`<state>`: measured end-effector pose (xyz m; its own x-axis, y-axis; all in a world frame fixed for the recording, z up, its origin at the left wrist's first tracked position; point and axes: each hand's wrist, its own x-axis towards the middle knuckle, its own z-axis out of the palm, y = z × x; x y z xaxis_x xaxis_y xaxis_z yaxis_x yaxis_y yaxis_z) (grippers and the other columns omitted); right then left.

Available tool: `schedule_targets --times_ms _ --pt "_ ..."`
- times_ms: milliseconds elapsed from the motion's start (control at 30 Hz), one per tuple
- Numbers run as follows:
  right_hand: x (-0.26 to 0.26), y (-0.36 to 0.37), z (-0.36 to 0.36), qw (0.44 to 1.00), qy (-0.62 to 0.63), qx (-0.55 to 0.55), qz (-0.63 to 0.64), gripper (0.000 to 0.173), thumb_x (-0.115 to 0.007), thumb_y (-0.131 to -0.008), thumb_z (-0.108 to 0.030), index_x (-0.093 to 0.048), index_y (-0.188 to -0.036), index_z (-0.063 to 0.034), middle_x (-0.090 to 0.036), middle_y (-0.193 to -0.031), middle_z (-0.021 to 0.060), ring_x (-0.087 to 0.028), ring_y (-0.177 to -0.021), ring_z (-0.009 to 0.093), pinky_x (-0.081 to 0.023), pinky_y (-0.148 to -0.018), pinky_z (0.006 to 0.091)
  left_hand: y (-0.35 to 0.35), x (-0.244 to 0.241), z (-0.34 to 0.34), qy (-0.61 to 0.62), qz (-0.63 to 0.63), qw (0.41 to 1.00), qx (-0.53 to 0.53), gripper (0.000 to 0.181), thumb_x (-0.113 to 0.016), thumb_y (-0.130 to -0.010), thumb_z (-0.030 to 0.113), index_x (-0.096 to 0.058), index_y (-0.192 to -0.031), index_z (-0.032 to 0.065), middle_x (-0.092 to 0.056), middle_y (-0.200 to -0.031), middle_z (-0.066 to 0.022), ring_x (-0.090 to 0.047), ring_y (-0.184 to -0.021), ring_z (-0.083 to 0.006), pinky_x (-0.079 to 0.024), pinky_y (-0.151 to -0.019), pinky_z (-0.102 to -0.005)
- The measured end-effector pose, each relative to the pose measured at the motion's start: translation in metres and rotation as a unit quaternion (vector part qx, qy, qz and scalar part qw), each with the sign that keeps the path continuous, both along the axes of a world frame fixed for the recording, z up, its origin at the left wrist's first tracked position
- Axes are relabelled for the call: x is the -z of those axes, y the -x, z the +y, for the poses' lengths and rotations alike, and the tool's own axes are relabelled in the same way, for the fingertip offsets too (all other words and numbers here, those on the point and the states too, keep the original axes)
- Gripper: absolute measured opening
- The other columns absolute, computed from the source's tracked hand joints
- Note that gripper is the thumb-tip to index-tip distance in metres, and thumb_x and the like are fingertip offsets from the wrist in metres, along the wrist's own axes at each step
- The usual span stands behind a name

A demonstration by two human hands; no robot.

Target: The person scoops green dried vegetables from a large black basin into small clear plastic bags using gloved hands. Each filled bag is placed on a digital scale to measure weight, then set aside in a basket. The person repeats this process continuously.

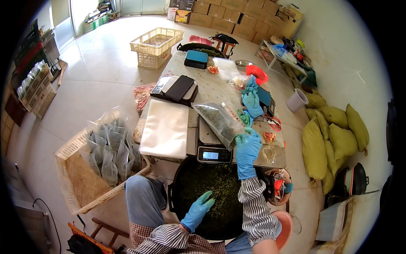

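Observation:
My right hand (249,149), in a blue glove, is at the lower right end of a clear plastic bag (219,122) of dark green leafy stuff. The bag lies tilted on a digital scale (214,154) with a lit display. Whether the fingers grip the bag or only touch it, I cannot tell. My left hand (197,211), gloved too, is held with fingers apart over a wide black basin (206,190) of the same dark green stuff. A stack of empty clear bags (165,128) lies left of the scale.
A plastic crate (71,171) with several filled bags (111,146) stands at the left. On the table (207,81) are a second scale (165,90) with a phone (180,88) on it, blue gloves (252,101) and red-handled scissors (275,123). Green sacks (314,149) lie at the right.

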<state>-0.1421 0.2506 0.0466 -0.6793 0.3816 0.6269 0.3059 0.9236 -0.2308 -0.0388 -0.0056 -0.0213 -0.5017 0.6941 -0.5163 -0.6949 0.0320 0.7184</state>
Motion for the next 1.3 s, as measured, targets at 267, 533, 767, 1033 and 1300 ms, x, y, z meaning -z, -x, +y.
schedule_targets --times_ms 267,533,767,1033,1300 --pt "-0.014 -0.048 -0.002 0.902 0.392 -0.079 0.165 0.012 -0.073 -0.090 -0.004 -0.066 -0.097 0.0035 -0.065 -0.102 0.0063 -0.059 -0.088 0.014 -0.051 -0.081 0.0288 -0.004 0.000 0.006 -0.026 -0.019 0.999 0.005 0.068 -0.058 -0.102 0.036 -0.029 -0.157 0.0087 -0.035 -0.159 -0.0117 -0.041 -0.141 -0.0262 -0.038 -0.113 -0.0403" --pt "-0.026 -0.095 -0.039 0.730 0.653 -0.103 0.173 0.016 -0.070 -0.092 -0.003 -0.071 -0.106 0.0033 -0.073 -0.099 0.0086 -0.068 -0.088 0.014 -0.055 -0.081 0.0260 0.043 -0.037 0.062 -0.209 -0.162 0.959 -0.099 0.066 -0.057 -0.103 0.030 -0.026 -0.158 0.0087 -0.044 -0.152 -0.0128 -0.045 -0.137 -0.0260 -0.043 -0.111 -0.0416" --pt "0.020 -0.149 -0.060 0.752 0.647 -0.087 0.093 0.014 -0.071 -0.089 0.003 -0.071 -0.102 0.0023 -0.073 -0.100 0.0090 -0.067 -0.089 0.014 -0.055 -0.085 0.0275 0.037 -0.031 0.061 -0.122 -0.028 0.990 -0.069 0.037 -0.065 -0.099 0.017 -0.060 -0.134 0.0084 -0.065 -0.124 -0.0001 -0.063 -0.101 -0.0110 -0.053 -0.087 -0.0278" --pt "0.014 -0.157 -0.091 0.699 0.712 -0.062 -0.012 0.023 -0.069 -0.093 -0.004 -0.067 -0.115 -0.0003 -0.071 -0.100 0.0059 -0.066 -0.078 0.011 -0.053 -0.067 0.0230 0.020 -0.016 0.059 -0.088 0.038 0.979 -0.182 0.022 -0.068 -0.095 0.009 -0.069 -0.116 0.0032 -0.072 -0.103 -0.0064 -0.067 -0.084 -0.0104 -0.055 -0.072 -0.0215" --pt "-0.007 -0.107 -0.047 0.838 0.543 -0.020 0.049 0.020 -0.062 -0.095 -0.002 -0.069 -0.112 0.0029 -0.071 -0.093 0.0054 -0.061 -0.073 0.010 -0.051 -0.068 0.0255 0.044 -0.016 0.043 -0.047 0.049 0.961 -0.267 0.018 -0.071 -0.093 0.007 -0.070 -0.110 0.0026 -0.073 -0.093 -0.0043 -0.066 -0.074 -0.0094 -0.054 -0.066 -0.0213"
